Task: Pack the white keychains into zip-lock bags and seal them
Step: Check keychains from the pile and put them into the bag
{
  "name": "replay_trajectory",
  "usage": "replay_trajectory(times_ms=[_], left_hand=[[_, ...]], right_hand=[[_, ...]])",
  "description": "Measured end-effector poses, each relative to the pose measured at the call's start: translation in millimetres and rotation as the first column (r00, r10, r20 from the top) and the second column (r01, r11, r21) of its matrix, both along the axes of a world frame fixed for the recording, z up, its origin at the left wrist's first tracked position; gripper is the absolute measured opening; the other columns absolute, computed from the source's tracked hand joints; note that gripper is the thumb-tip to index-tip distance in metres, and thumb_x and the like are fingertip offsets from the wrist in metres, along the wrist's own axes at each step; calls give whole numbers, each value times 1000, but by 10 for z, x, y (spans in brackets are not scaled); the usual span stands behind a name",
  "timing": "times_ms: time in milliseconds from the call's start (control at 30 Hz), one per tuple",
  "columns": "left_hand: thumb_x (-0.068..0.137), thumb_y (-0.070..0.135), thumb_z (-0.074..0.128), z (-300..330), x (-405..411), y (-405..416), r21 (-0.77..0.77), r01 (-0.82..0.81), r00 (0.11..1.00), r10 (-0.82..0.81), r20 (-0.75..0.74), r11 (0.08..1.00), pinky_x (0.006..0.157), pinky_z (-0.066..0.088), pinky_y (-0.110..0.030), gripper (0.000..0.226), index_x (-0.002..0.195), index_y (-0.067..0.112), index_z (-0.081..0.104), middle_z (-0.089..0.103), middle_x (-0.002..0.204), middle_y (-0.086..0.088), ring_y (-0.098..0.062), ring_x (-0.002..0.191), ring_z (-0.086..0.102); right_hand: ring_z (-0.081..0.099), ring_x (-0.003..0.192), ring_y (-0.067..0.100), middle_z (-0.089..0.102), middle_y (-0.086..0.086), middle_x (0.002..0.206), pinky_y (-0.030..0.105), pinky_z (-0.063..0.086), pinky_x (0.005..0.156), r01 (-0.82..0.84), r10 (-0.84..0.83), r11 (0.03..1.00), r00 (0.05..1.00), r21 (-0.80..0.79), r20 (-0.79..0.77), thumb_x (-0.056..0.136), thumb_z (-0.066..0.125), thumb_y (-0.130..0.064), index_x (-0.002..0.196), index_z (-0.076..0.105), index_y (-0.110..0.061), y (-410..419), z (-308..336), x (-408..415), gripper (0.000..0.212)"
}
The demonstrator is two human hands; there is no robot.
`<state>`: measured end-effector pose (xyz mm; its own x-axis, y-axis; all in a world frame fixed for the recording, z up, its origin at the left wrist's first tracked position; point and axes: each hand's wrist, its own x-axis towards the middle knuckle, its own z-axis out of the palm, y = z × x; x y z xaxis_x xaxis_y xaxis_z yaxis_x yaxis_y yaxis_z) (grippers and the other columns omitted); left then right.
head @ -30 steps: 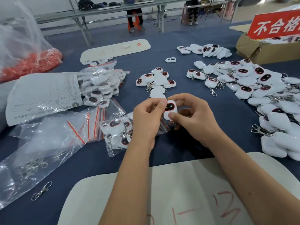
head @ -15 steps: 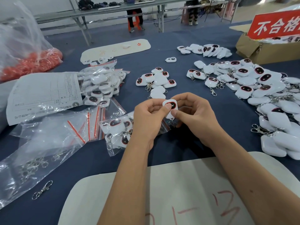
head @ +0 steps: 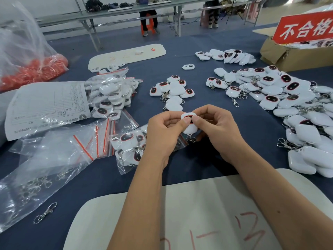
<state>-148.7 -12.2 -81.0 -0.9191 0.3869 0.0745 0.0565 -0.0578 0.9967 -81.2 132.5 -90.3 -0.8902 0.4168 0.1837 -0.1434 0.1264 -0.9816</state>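
**Keychain turned upright between both thumbs**

A dark blue table (head: pixel 225 127) fills the frame, benches behind. At far left lies a sack of red parts (head: pixel 34 69); below it, lower left, empty bags (head: pixel 86 147) and a sack of clips (head: pixel 34 184). Left of centre sit packed bags (head: pixel 111 94). At centre the left hand (head: pixel 162 134) and right hand (head: pixel 216 132) pinch one keychain (head: pixel 189 121), tipped more upright than a second ago, thumbs now on its face: likely a check before bagging. A half-filled bag (head: pixel 129 150) waits just left, partly under the left wrist. Loose keychains (head: pixel 297 109) crowd the right
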Motion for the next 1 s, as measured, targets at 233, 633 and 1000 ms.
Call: replay_trajectory(times_ms=[233, 633, 1000], left_hand=[[87, 9, 81, -5, 3, 15, -6, -12, 1000, 12, -28, 1000, 72, 58, -20, 14, 90, 23, 80, 80, 86, 1, -14, 82, 77], [86, 10, 82, -6, 0, -12, -13, 21, 1000, -22, -14, 1000, 80, 63, -33, 12, 90, 21, 81, 80, 87, -2, -22, 86, 77], [86, 10, 81, -10, -3, -12, -3, 56, 998, -56, -10, 998, 83, 63, -37, 13, 89, 23, 82, 80, 90, -4, -24, 89, 77]], right_hand=[[64, 67, 11, 76, 8, 85, 25, 55, 54, -11, 11, 999, 1000, 39, 14, 102, 66, -9, 99, 73, -11, -8, 2, -5, 8], [65, 64, 13, 75, 3, 77, 29, 59, 60, -37, 35, 997, 999, 71, 22, 103, 64, -8, 99, 73, -11, -7, 6, 9, 10], [66, 65, 18, 75, 6, 79, 32, 60, 63, -39, 38, 995, 999, 90, 21, 103, 64, -8, 99, 71, -9, -3, 12, 21, 8]])
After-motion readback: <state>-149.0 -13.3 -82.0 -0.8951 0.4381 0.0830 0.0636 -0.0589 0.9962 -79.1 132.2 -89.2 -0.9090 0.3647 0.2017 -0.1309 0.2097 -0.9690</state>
